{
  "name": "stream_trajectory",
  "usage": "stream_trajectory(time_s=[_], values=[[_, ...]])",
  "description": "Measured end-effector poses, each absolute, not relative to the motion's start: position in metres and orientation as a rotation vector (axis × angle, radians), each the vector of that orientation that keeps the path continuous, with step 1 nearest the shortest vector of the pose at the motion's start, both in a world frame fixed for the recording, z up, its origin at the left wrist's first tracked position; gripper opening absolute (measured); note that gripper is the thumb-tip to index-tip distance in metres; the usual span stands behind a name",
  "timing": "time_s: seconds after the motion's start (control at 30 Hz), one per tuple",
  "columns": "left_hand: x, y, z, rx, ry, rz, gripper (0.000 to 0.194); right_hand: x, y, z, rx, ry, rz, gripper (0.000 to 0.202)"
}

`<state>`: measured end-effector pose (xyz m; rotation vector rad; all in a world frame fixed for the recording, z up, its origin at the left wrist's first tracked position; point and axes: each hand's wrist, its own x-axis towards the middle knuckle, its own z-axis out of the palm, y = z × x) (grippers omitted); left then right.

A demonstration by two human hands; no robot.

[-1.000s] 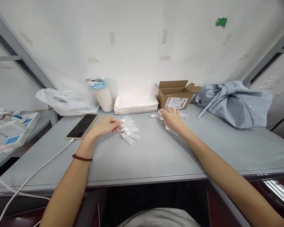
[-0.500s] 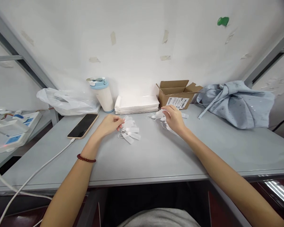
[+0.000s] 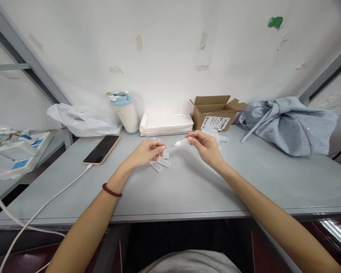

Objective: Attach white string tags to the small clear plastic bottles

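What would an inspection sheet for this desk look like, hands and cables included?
Surface: grey tabletop, bare along its front.
Job's things: small white tags by the left hand; more before the open carton.
Clutter: phone, cup, plastic bag, white stack, blue cloth bag.
Hands: right holds one tag; left at its string, grip unclear.
Cables: white cable plugged into the phone, crossing the left side.
Surroundings: pale wall with tape scraps; power strip beyond the left edge.
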<state>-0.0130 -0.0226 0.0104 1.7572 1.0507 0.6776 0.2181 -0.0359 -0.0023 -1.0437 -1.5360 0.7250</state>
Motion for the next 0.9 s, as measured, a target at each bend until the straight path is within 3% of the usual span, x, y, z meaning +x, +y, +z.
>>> stream_trajectory(time_s=[0.57,0.9], values=[[-0.005,-0.033,0.018,1.809,0.952,0.663,0.027,0.21,-0.042,-0.003,-1.031,-1.499,0.781,0.023],[-0.006,-0.032,0.015,1.829,0.945,0.668,0.027,0.21,-0.043,-0.005,-1.036,-1.606,0.621,0.021]])
